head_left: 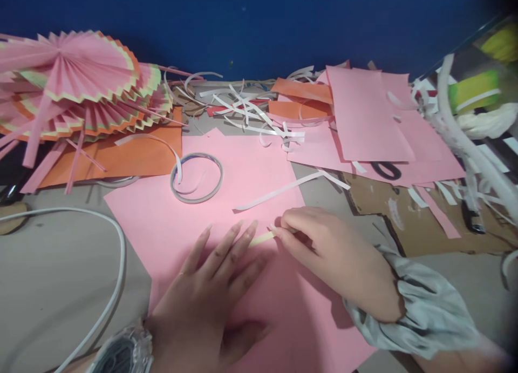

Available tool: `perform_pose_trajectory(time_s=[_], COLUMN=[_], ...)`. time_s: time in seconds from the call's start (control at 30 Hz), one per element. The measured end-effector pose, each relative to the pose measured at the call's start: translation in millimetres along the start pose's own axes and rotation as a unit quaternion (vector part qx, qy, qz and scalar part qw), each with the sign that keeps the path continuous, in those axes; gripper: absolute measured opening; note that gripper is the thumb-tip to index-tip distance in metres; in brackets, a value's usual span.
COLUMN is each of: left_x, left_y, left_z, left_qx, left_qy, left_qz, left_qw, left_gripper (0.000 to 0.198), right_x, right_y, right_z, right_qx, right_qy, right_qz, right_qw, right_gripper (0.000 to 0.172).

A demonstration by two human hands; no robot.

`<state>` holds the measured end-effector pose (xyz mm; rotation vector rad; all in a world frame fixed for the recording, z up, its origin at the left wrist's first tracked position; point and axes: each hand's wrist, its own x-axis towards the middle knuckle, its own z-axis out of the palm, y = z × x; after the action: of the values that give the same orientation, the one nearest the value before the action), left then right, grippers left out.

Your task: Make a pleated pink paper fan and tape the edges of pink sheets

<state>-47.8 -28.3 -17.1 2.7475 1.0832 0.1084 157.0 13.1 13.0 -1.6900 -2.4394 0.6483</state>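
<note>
Spread over pink paper (170, 227), my left hand (214, 281) lies with its fingers apart, pressing near a narrow pale yellow strip (262, 238). At the strip's right end, my right hand (324, 249) pinches with thumb and forefinger; its other fingers are curled under. The strip's left end is hidden by my left fingers. A bent white paper strip (279, 191) lies just beyond both hands. Farther left on the pink paper rests a thin roll of tape (222, 176) with a loose tail.
Pleated pink paper fans (93, 65) are piled at the back left on orange paper (133, 151). White scraps (246, 111) lie at the back. Pink sheets (368, 119) cover black scissor handles (386, 170) and cardboard (416, 227) at right. A white cable (121, 254) curves at left.
</note>
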Motion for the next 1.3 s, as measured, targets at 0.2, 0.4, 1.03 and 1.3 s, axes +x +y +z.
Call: perform_pose_trajectory(time_s=[0.2, 0.4, 1.03, 1.3], left_x=[-1, -1, 2, 9], left_y=[2, 1, -5, -5], left_z=[-0.3, 1.0, -1.8, -2.8], left_qx=[0.012, 0.009, -0.009, 0.009], left_qy=[-0.003, 0.009, 0.001, -0.032], left_qz=[-0.004, -0.006, 0.02, 0.012], left_qw=[1.0, 1.0, 1.0, 0.999], left_gripper=[0.075, 0.077, 0.083, 0.091], right_x=[2, 1, 1, -1], right_y=[2, 3, 2, 1], right_z=[6, 9, 15, 10], right_qx=[-0.025, -0.032, -0.067, -0.128], right_qy=[-0.007, -0.004, 0.01, 0.005], right_qz=[-0.006, -0.007, -0.032, -0.024], right_qw=[1.0, 0.999, 0.997, 0.991], right_gripper=[0.026, 0.025, 0.022, 0.023])
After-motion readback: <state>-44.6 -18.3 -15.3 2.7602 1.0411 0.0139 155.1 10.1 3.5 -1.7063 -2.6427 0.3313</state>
